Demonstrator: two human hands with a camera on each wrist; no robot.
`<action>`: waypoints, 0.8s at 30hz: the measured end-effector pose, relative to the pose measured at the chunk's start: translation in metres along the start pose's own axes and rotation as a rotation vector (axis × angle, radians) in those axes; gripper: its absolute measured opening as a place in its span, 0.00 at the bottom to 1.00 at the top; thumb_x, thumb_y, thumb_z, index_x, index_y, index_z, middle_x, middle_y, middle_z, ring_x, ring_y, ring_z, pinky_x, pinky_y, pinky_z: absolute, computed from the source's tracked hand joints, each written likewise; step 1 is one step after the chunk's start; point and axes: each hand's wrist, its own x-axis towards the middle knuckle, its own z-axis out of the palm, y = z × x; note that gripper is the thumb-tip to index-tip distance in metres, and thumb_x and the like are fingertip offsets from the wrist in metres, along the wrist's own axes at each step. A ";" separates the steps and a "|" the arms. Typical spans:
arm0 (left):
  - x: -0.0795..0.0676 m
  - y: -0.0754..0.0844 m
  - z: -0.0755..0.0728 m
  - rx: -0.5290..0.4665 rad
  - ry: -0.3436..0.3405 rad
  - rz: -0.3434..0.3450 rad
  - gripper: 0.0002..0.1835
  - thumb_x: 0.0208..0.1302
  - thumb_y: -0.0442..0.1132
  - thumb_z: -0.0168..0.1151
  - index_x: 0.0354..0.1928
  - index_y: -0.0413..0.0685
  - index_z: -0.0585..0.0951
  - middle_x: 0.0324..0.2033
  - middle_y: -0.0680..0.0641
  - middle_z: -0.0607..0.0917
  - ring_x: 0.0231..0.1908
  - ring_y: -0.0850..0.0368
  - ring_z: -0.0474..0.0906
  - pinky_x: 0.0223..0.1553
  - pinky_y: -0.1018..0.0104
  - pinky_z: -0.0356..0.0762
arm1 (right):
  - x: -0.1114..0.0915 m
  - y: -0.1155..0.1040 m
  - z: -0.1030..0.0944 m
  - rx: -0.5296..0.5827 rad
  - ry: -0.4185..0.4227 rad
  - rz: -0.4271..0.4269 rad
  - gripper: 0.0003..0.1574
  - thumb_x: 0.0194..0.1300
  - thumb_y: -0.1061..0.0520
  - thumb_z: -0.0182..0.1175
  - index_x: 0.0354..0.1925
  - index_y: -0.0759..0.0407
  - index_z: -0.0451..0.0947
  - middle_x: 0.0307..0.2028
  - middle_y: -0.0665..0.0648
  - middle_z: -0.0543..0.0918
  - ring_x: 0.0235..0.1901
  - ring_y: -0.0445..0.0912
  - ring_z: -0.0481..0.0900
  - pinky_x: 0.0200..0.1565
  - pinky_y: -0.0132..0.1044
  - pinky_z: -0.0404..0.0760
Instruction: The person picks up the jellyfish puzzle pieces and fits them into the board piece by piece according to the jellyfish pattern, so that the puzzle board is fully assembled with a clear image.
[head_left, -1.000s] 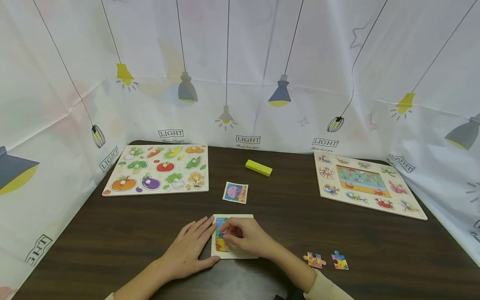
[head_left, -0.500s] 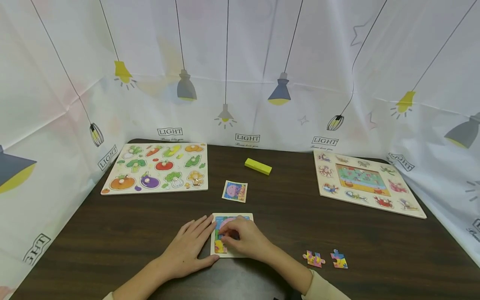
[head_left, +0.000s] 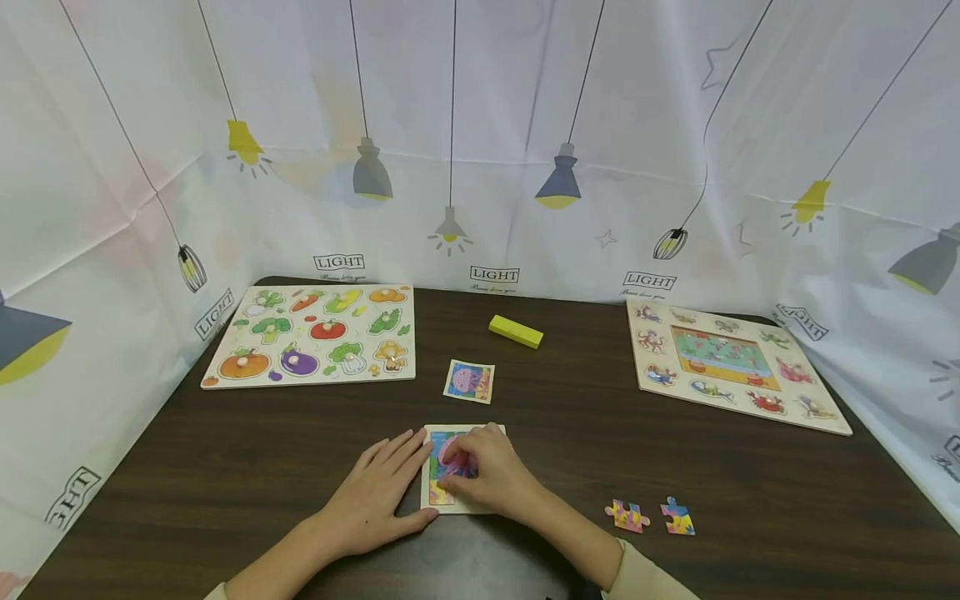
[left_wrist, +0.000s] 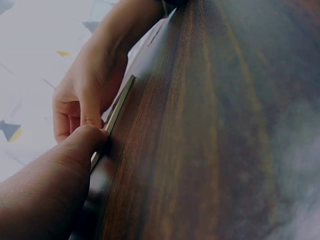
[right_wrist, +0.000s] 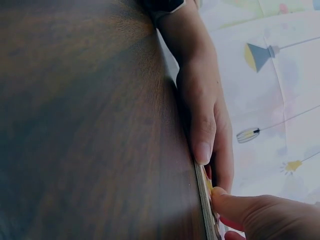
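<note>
A small puzzle board (head_left: 425,492) with a pale frame lies near the front of the table, partly filled with a pink octopus picture (head_left: 437,467). My left hand (head_left: 378,492) lies spread at its left side, fingertips and thumb touching the frame; in the left wrist view its thumb (left_wrist: 82,142) meets the board's edge. My right hand (head_left: 491,471) is over the board with bent fingers, thumb and index finger apart on the picture. It covers the board's right part, so whether it grips a piece is hidden. Two loose jigsaw pieces, one pink and yellow (head_left: 627,517), one blue and yellow (head_left: 678,517), lie to the right.
Behind the board lies a square octopus picture card (head_left: 470,381), with a yellow block (head_left: 516,331) farther back. A vegetable peg puzzle (head_left: 307,336) stands at back left, a sea-animal puzzle (head_left: 735,362) at back right. A printed curtain (head_left: 480,167) surrounds the dark table (head_left: 225,467).
My right hand has shifted slightly over the board, its index finger and thumb spreading apart. More of the pink octopus picture shows. The left hand stays put; the loose pieces have not moved.
</note>
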 end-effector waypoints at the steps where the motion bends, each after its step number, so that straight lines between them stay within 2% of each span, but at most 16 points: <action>1: 0.000 0.000 0.000 0.001 -0.001 0.000 0.44 0.60 0.69 0.43 0.69 0.46 0.57 0.69 0.47 0.55 0.68 0.52 0.46 0.64 0.49 0.44 | 0.000 0.000 0.000 -0.008 -0.003 0.009 0.13 0.46 0.49 0.71 0.29 0.50 0.78 0.24 0.43 0.76 0.29 0.39 0.65 0.35 0.32 0.63; 9: 0.000 -0.001 0.001 0.005 0.006 0.007 0.44 0.60 0.69 0.42 0.69 0.46 0.56 0.69 0.47 0.54 0.68 0.52 0.46 0.63 0.48 0.45 | 0.000 -0.001 -0.001 -0.029 -0.012 0.120 0.15 0.45 0.45 0.71 0.29 0.45 0.76 0.25 0.42 0.72 0.32 0.40 0.61 0.34 0.36 0.59; 12: 0.000 -0.002 0.001 0.005 0.011 0.008 0.44 0.60 0.69 0.42 0.69 0.46 0.57 0.69 0.47 0.55 0.68 0.52 0.46 0.63 0.48 0.45 | 0.000 0.000 0.000 -0.033 -0.013 0.137 0.15 0.45 0.44 0.71 0.28 0.45 0.76 0.24 0.41 0.71 0.31 0.40 0.61 0.33 0.36 0.58; 19: 0.000 -0.001 0.002 -0.003 0.014 0.002 0.44 0.59 0.69 0.42 0.69 0.46 0.57 0.69 0.47 0.55 0.68 0.52 0.47 0.63 0.48 0.45 | 0.000 -0.001 0.000 -0.044 -0.007 0.122 0.14 0.47 0.44 0.70 0.28 0.45 0.76 0.24 0.41 0.72 0.30 0.40 0.61 0.32 0.36 0.58; 24: 0.000 -0.001 0.004 -0.007 0.036 0.013 0.44 0.60 0.69 0.44 0.69 0.45 0.58 0.68 0.47 0.56 0.67 0.51 0.48 0.63 0.48 0.46 | -0.002 -0.002 -0.001 -0.025 -0.015 0.089 0.11 0.48 0.48 0.69 0.27 0.45 0.76 0.24 0.41 0.75 0.30 0.39 0.63 0.32 0.35 0.59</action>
